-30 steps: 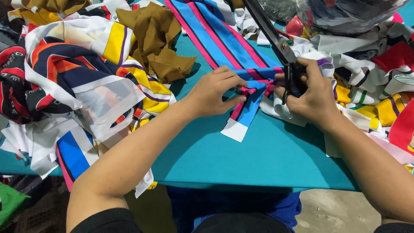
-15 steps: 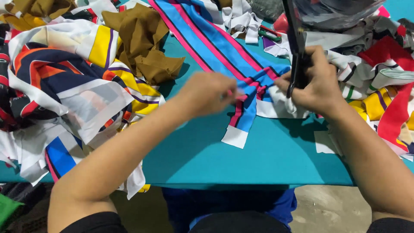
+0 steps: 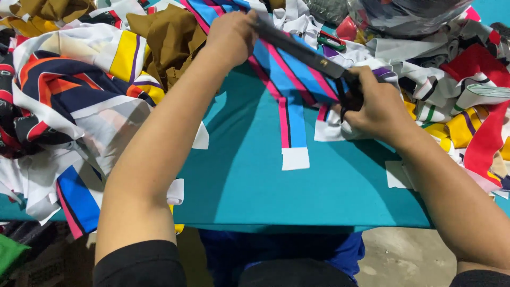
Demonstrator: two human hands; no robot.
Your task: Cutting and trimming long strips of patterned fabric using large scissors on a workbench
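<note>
Large scissors [image 3: 308,53] were gripped by the right hand [image 3: 372,106]; striped fabric [image 3: 289,101] was pinched by the left hand [image 3: 231,34] on the teal worktop [image 3: 329,196].

The left hand [image 3: 231,33] has left its place low on the blue and pink striped fabric strip [image 3: 289,93], where it lay close to the right hand [image 3: 372,103], and now grips the strip far up near the top of the view, well apart from the right hand. The scissors [image 3: 305,53] were pointing steeply away; now their blades lie slanted across the strip toward the left hand. The strip's white end [image 3: 295,158], bunched under both hands before, now lies flat and straight on the teal table [image 3: 239,180]. The right hand has shifted slightly outward.
</note>
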